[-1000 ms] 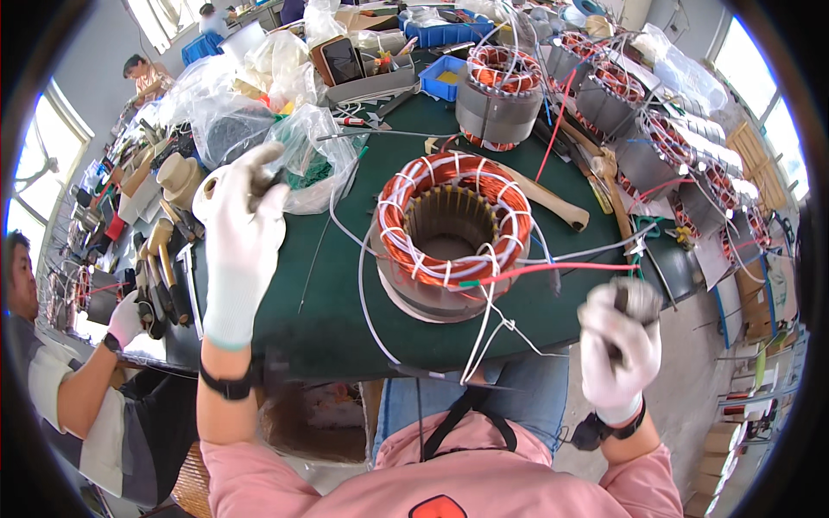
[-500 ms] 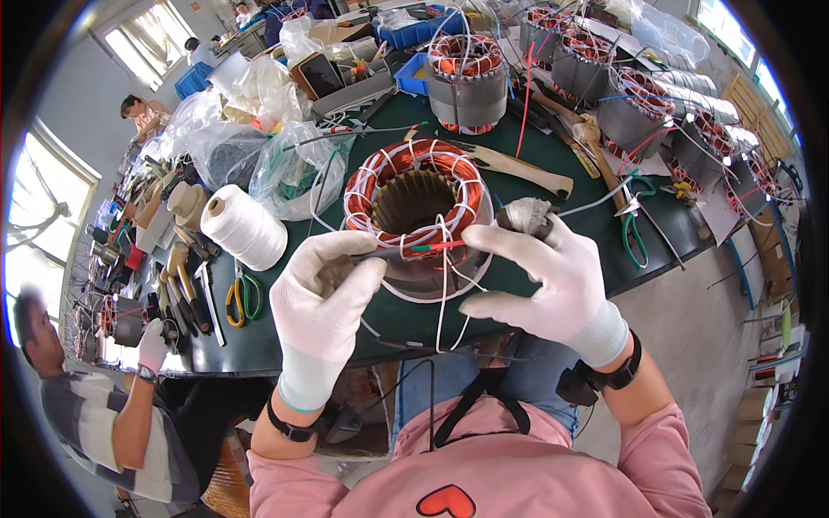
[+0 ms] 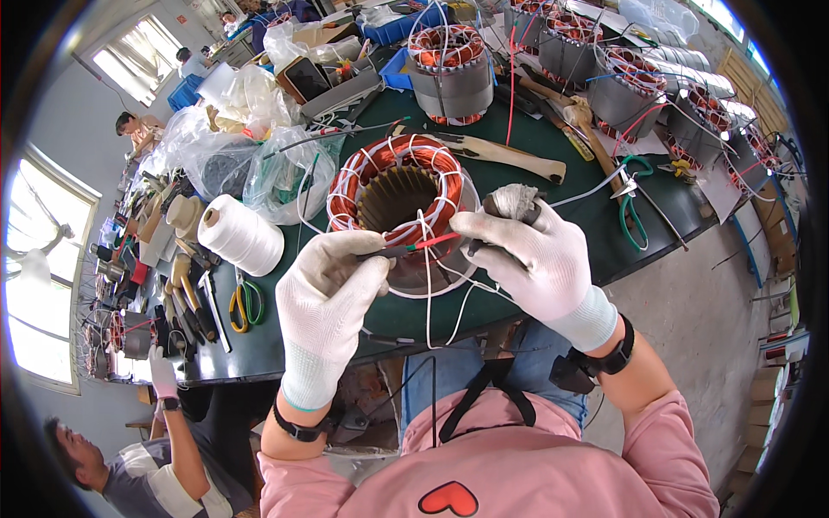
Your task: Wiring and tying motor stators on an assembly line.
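Note:
In front of me a motor stator (image 3: 345,168) stands upright on the bench, its copper windings laced with white cord. My left hand (image 3: 332,298), in a white glove, pinches a dark-sleeved lead wire (image 3: 395,251) at the stator's near rim. My right hand (image 3: 540,259), gloved too, has thumb and forefinger closed on the red end (image 3: 440,239) of that lead. A green band shows between the dark and red parts. A loop of white cord (image 3: 428,298) hangs over the lead. By my right knuckles is a grey wrapped wad (image 3: 515,203); whether I hold it is unclear.
To the left are a white thread cone (image 3: 242,235), scissors (image 3: 247,300) and several hand tools. A pale wooden stick (image 3: 496,154) lies behind the stator. More stators (image 3: 451,82) stand farther back. Green-handled scissors (image 3: 635,203) lie right. A co-worker (image 3: 155,457) sits at left.
My right thumb and forefinger, apart before, have closed on the red end of the lead. My left hand still pinches the dark part. The co-worker at left has leaned lower in view.

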Tool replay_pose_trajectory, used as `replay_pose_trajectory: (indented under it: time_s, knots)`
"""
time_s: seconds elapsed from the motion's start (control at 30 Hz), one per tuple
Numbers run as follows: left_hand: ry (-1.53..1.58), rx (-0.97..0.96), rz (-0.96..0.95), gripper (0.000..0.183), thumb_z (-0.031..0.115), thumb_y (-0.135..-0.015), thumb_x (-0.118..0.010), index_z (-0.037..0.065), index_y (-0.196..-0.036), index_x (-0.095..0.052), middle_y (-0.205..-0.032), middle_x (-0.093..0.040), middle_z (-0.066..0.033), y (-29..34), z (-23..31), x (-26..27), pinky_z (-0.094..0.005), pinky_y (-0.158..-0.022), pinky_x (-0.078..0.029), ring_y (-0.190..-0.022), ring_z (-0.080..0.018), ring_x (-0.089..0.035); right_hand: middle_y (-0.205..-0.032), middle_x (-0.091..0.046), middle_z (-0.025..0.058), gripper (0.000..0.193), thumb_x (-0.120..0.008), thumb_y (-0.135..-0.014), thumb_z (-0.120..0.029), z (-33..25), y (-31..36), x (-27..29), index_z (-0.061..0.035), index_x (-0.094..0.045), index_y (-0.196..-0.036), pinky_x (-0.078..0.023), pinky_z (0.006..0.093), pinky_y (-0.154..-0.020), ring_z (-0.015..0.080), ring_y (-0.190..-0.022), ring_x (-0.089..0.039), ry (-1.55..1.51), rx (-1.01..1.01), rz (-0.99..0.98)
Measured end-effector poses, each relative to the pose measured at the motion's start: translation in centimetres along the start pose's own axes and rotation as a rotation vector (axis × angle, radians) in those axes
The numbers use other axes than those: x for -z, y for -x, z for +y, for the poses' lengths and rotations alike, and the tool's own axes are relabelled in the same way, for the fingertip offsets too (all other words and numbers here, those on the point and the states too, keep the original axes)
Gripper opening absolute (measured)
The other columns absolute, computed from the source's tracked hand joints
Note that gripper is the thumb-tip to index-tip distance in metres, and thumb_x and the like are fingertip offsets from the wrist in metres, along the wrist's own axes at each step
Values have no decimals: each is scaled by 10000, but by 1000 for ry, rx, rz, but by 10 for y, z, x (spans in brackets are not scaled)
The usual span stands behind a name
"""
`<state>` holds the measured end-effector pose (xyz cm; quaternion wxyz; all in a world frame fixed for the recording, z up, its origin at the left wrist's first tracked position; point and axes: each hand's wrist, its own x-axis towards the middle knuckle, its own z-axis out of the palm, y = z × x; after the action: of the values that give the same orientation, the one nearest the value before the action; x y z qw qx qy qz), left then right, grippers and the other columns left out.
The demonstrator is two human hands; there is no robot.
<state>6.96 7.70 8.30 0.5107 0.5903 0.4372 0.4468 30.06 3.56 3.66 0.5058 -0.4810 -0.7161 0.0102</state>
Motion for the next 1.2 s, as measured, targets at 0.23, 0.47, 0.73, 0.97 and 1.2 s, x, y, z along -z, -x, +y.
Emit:
replay_pose_trajectory:
  time_s: [0.23, 0.47, 0.73, 0.97, 1.2]
  knots:
    - [-224, -206, 35, 185, -13, -844, -780, -37, -1025, -758, -915, -751, -74, -5, 6, -31, -232, -707, -537, -764, -88, -670, -1006, -700, 89, 383, -850, -759, -144, 6, 3, -12, -182, -772, -1133, -590, 347, -694, 284, -815, -721, -31, -18, 101]
    - [-604, -552, 53, 212, 81, -753, -835, 86, -962, -800, -907, -682, -52, -15, -3, -23, -299, -710, -511, -805, -187, -637, -1022, -693, 90, 464, -874, -727, -210, 14, 1, 2, -203, -758, -1176, -580, 346, -711, 290, -808, -698, -79, -25, 2]
    - [-847, -1028, 12, 221, 142, -714, -841, 98, -925, -788, -1047, -730, -60, -30, -16, -22, -389, -948, -508, -1023, -275, -674, -995, -676, 67, 332, -857, -758, -125, 46, 2, -4, -158, -796, -1082, -566, 317, -714, 216, -801, -686, -336, -40, -1]
    - [-606, -754, 15, 228, 54, -715, -805, 53, -942, -784, -1010, -749, -92, -28, -23, -31, -355, -866, -529, -912, -269, -695, -883, -672, 54, 258, -861, -756, -165, 36, -10, -6, -138, -795, -1004, -546, 296, -685, 207, -745, -671, -323, -83, -36]
    - [-701, -967, -88, 367, 52, -687, -789, 62, -1052, -762, -1087, -734, -101, -35, -28, -19, -396, -881, -523, -919, -305, -665, -879, -671, 54, 242, -853, -761, -235, 39, -11, -8, -151, -792, -980, -545, 307, -676, 228, -741, -679, -249, -63, -37]
